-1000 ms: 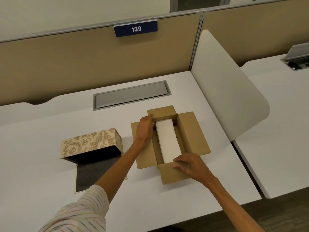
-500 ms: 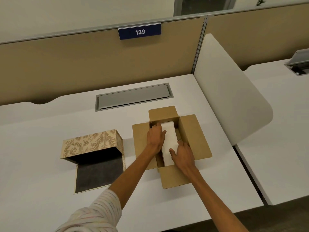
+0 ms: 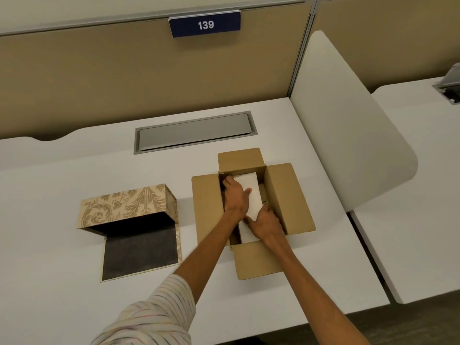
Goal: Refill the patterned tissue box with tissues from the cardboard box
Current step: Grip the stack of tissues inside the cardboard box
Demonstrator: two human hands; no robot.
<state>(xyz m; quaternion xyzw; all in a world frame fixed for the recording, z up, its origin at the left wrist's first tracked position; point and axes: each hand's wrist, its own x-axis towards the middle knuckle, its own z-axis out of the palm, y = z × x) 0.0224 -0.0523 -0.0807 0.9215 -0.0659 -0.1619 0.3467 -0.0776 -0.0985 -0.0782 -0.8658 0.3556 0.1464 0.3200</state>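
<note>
Tissues (image 3: 250,192), a white stack, sit inside the open cardboard box (image 3: 281,195) on the white desk (image 3: 49,220), with both of the person's hands reaching in around them. That box has its 4 flaps folded outward and stands right of the patterned tissue box (image 3: 127,204), near it but not touching. Left hand (image 3: 234,195) lies over the stack's left side, fingers curled down along its far left edge and thumb resting across the white top, so it is closed around the stack. Right hand (image 3: 267,224) presses against the stack's near end, fingers wrapped on it; how far they reach underneath cannot be told. Part of the stack's near end shows white between the 2 wrists. Beige with a gold leaf print, the patterned box stands open, its dark interior facing the viewer and its dark-lined lid (image 3: 140,255) lying flat on the desk in front of it. Behind both boxes a grey cable hatch (image 3: 195,131) is set into the desk, and a blue sign (image 3: 205,24) reading 139 hangs on the tan partition.
</note>
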